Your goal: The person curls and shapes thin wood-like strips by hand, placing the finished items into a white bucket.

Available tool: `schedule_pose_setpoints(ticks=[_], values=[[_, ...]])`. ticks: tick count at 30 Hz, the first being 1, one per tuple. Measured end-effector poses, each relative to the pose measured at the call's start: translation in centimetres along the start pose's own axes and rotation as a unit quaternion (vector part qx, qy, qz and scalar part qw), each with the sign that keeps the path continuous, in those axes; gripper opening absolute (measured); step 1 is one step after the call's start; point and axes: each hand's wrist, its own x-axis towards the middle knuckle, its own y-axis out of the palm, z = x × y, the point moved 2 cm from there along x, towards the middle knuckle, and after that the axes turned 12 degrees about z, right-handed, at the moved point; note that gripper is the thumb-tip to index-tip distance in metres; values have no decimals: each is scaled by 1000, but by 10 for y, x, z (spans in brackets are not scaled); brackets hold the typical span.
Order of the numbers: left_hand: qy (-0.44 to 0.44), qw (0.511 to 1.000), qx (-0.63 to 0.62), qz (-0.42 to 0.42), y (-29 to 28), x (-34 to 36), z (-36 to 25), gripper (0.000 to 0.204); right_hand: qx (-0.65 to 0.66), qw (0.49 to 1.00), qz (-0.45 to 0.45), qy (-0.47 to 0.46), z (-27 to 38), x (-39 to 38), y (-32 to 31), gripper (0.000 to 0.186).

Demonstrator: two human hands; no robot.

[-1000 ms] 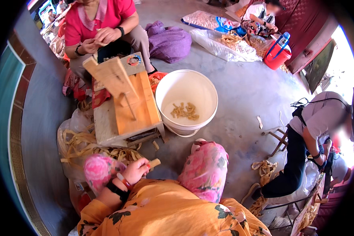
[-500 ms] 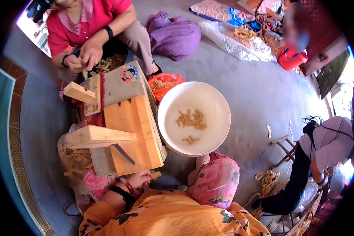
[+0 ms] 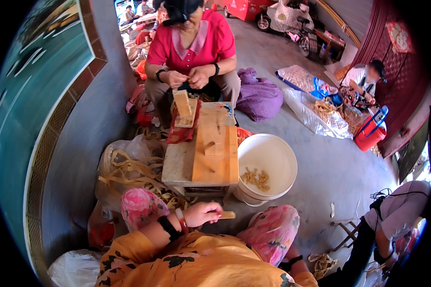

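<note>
My left hand [image 3: 202, 214] reaches out in front of my lap, its fingers closed on a short, pale yellow-brown stick-like piece [image 3: 227, 215]. The piece points right, towards the white bucket [image 3: 291, 167], and is apart from it. Several small curled pieces [image 3: 256, 179] of similar colour lie on the bucket's bottom. Beyond the hand stands a low bench [image 3: 177, 167] bearing an orange-brown wooden board [image 3: 218, 165] with a small wooden peg [image 3: 209, 146]. My right forearm [image 3: 303, 271], with a black band, shows beside my right leg; its hand is mostly hidden and its fingers cannot be made out.
Across the bench sits a person in a red shirt [image 3: 220, 43], both hands working before a wooden upright [image 3: 182, 104]. Clear plastic bags of pale strips [image 3: 129, 167] lie left of the bench. A purple bundle [image 3: 259, 98], a red jug [image 3: 370, 136] and a bending person [image 3: 397, 210] are farther right.
The view has swung, so the bench and bucket appear farther right. My left hand has drawn away from the board's near edge, still holding the piece. My right forearm has come into view.
</note>
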Motion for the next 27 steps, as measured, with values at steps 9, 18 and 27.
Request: schedule_pose_setpoints(ticks=[9, 18, 27], values=[[253, 936, -149, 197, 91, -37, -168, 12, 71, 843, 271, -459, 305, -215, 55, 20], [505, 834, -218, 43, 98, -141, -259, 14, -110, 686, 449, -561, 349, -177, 194, 23], [556, 811, -83, -163, 55, -233, -234, 3, -40, 673, 455, -582, 383, -264, 101, 27]])
